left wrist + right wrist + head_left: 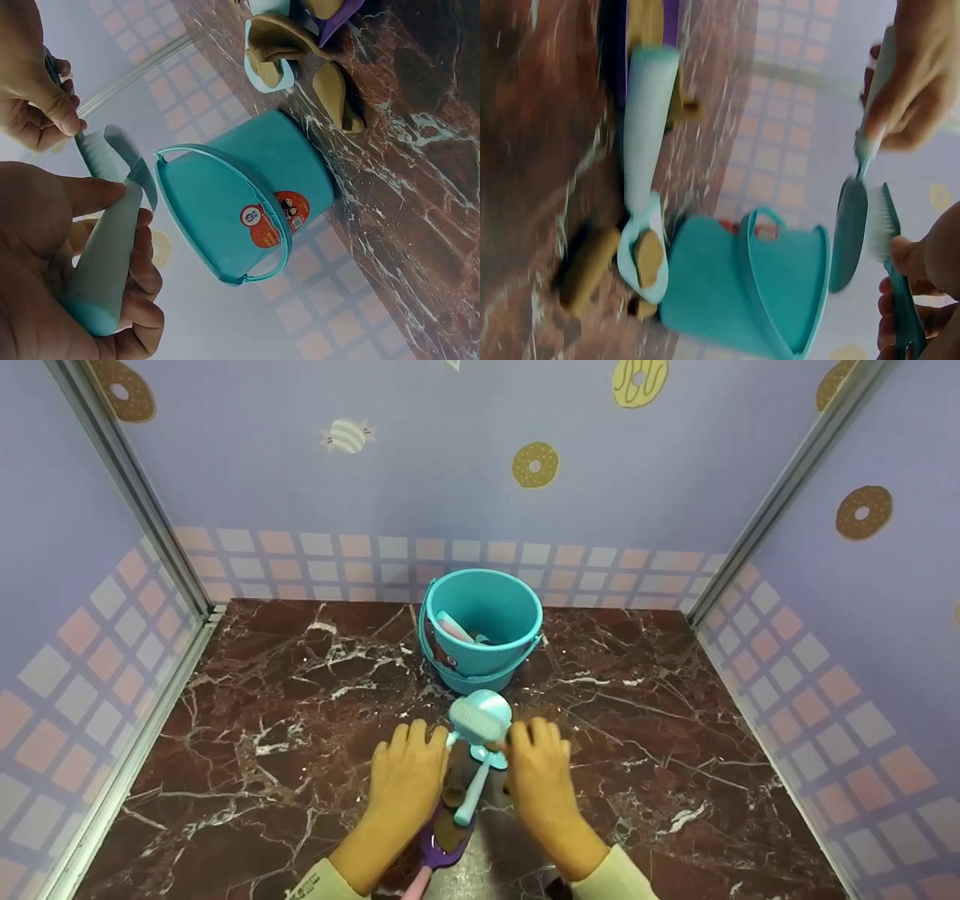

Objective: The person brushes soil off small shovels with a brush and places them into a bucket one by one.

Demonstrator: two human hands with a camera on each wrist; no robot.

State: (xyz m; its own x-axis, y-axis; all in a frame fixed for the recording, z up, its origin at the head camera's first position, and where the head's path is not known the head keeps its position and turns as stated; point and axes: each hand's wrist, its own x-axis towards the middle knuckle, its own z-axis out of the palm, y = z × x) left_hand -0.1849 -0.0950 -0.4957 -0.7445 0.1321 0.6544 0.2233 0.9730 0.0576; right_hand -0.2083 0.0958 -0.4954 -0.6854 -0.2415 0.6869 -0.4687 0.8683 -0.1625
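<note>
A teal brush (892,214) has bristles (877,229) facing a scoop (849,236).

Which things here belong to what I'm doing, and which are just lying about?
Probably in the job:
- round pale-blue scoop, in the left grip
- brush, in the right grip, bristles toward the scoop

Apparently just lying about:
- second pale-blue tool, brown lump on its head
- purple shovel, also bearing brown stuff
- loose brown lump
- teal bucket, standing untouched, things inside
</note>
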